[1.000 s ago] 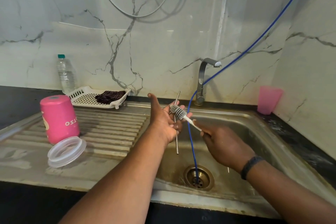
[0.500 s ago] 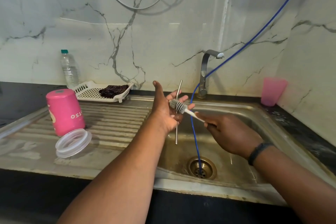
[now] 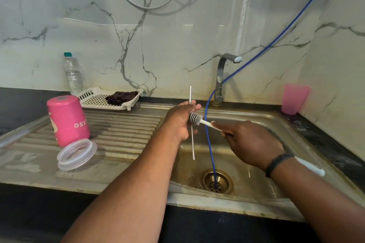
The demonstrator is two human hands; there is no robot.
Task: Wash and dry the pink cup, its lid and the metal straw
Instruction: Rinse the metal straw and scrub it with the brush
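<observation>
My left hand holds the metal straw upright over the left side of the sink basin. My right hand grips the white handle of a small bristle brush, whose head presses against the straw near my left fingers. The pink cup stands upside down on the ribbed drainboard. Its clear lid lies just in front of it.
A tap stands behind the basin, and a blue hose hangs down into the drain. A white tray with a dark cloth, a water bottle and a pink tumbler line the back.
The straw now stands more upright in my left hand, whose thumb has lowered. The brush stays against the straw.
</observation>
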